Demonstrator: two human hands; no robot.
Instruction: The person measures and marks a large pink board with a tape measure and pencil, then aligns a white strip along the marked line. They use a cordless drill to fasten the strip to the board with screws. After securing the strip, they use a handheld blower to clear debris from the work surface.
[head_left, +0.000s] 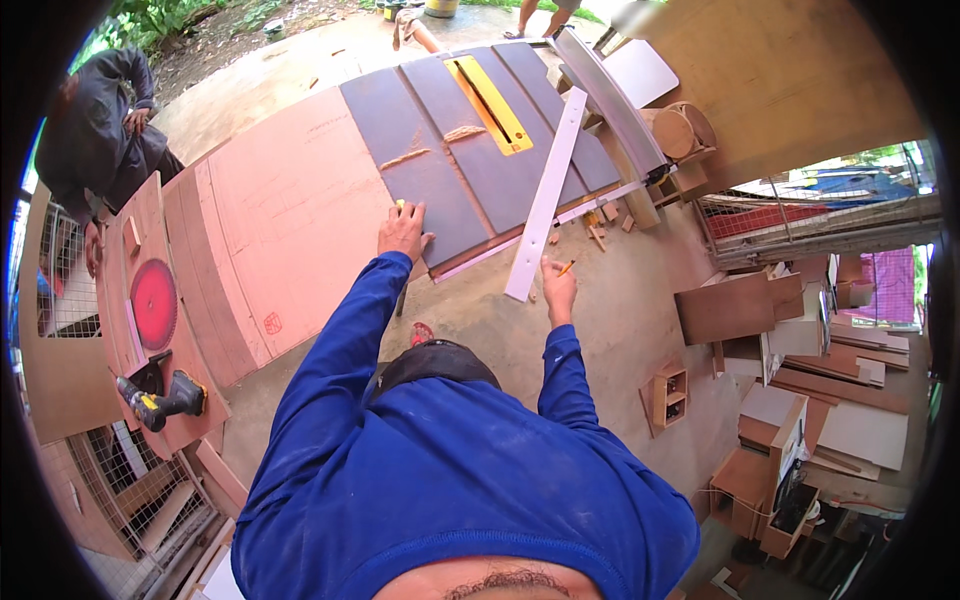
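- A wide pink board (290, 215) is lying flat on the counter, butted against the dark saw top (470, 150); judged from this, it is being used as an extension surface so long pieces are being carried level.
- The saw top is being kept mostly bare, only two small drifts of sawdust sitting on it, with a yellow insert (490, 105) lying around the blade slot.
- A grey fence (610, 95) is lying along the far side of the top, beside the insert.
- A long white strip (547, 195) is being laid slantwise across the right part of the saw top, its near end overhanging the edge just beside the right hand; placed so, that end is being kept within easy reach.
- A red disc (154, 303) and a black-and-yellow drill (160, 400) are resting on a lower board to the left, well apart from the hands; another person in dark clothes (100, 130) is standing beyond them.
- The left hand (403, 230) is being pressed flat and open on the near corner of the saw top, apparently for support while leaning forward.
- The right hand (558, 290) is being held closed around a pencil (567, 267), its tip pointing up toward the strip's near end.
- Small offcuts (600, 225) are lying scattered by the saw's right edge.
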